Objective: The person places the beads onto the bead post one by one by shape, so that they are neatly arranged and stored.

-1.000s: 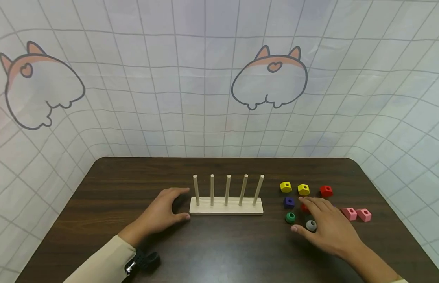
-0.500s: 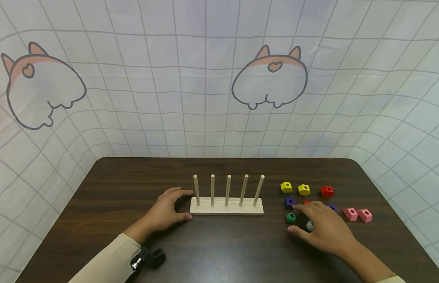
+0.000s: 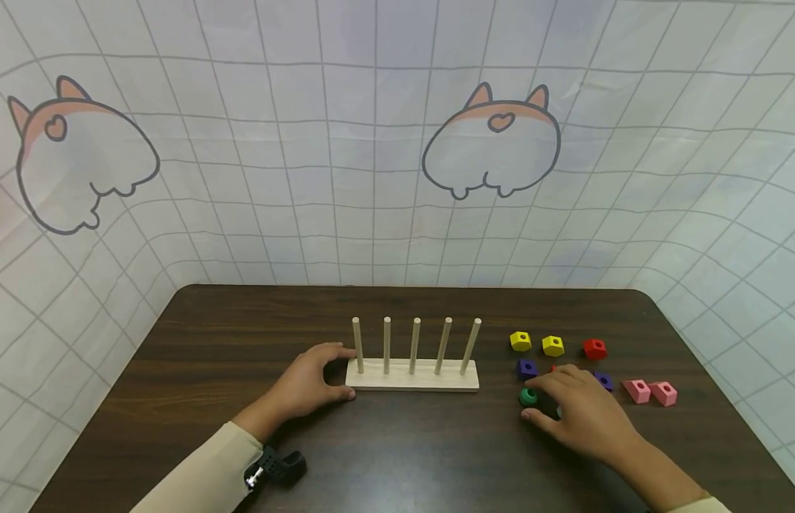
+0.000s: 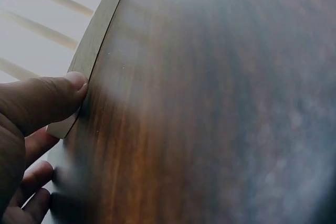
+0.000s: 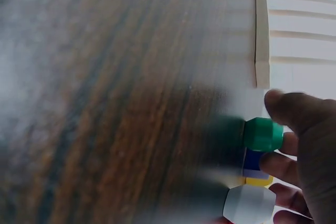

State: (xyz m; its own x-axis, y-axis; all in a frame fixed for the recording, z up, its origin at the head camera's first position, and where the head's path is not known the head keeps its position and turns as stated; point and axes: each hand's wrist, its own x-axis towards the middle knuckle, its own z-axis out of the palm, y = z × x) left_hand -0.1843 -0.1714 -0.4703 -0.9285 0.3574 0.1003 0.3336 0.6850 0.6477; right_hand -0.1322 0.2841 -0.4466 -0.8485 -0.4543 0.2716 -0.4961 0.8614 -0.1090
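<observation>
Flanking the green bead (image 3: 528, 398) are right-hand fingertips (image 3: 534, 417).

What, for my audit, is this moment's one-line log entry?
left hand: holds peg rack by left end | right hand: at green bead, not pinching | pegs: bare

Dark wood-grain table (image 3: 397, 449) before white gridded wall (image 3: 346, 185), perhaps fabric

texts, labels: none legible | brands, numbers: none legible | signs: none legible
</observation>
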